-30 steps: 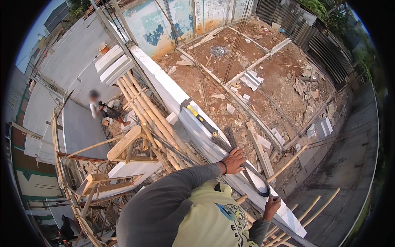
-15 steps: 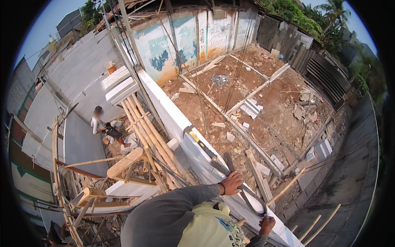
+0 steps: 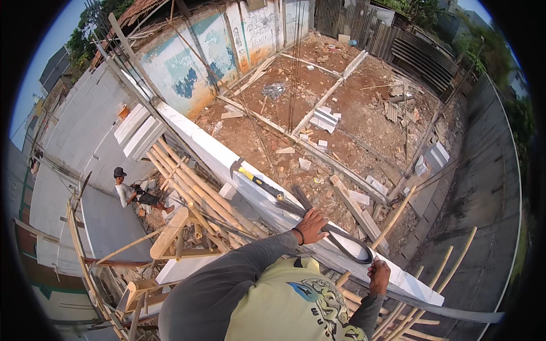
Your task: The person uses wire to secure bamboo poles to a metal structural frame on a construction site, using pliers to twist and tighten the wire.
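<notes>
A bundle of thin dark wire (image 3: 347, 236) lies along the top of a narrow white block wall (image 3: 207, 145). Its frayed ends point away from me, and its near end bends round in a loop. My left hand (image 3: 312, 226) rests flat across the bundle, fingers stretched out over it. At the looped end, my right hand (image 3: 379, 277) is closed, pinching the wire between thumb and fingers. Farther up the wall top, beyond the frayed ends, lies a hammer (image 3: 259, 183) with a yellow and black handle.
To the left, bamboo poles (image 3: 187, 176) and a rough wooden trestle (image 3: 170, 233) stand close to the wall. A person (image 3: 128, 190) sits lower down there. On the right the ground (image 3: 352, 113) drops below, with rubble and beams. Bamboo poles (image 3: 438, 284) jut up near my right hand.
My view has shifted, so the scene sits higher and more to the left, and the wall's near end now shows. Both hands keep their places on the wire bundle.
</notes>
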A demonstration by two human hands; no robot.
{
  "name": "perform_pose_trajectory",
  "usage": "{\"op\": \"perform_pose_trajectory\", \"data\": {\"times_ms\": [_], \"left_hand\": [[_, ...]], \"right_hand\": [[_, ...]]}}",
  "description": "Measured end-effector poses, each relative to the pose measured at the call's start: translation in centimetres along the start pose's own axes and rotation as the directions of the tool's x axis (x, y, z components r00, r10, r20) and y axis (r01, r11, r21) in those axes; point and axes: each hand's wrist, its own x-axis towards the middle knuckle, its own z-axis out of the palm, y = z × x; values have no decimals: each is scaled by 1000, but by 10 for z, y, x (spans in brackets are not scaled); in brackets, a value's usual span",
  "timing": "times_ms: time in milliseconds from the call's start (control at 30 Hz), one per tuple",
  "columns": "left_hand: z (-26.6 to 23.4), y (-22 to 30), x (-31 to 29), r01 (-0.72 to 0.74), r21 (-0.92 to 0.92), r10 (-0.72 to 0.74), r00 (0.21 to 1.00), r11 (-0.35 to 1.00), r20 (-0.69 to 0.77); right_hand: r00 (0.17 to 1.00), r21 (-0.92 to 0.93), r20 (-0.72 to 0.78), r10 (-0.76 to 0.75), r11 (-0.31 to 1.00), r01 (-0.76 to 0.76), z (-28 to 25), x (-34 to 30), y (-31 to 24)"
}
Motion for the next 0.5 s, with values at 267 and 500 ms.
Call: {"op": "perform_pose_trajectory", "data": {"times_ms": [267,500], "left_hand": [[4,-10,15,-37,25,39,995,999,-96],[17,2,11,-70,38,73,994,997,-82]], "right_hand": [[998,129,65,-20,992,11,7,16,-11],[994,-194,-52,-91,978,79,-7,9,2]]}}
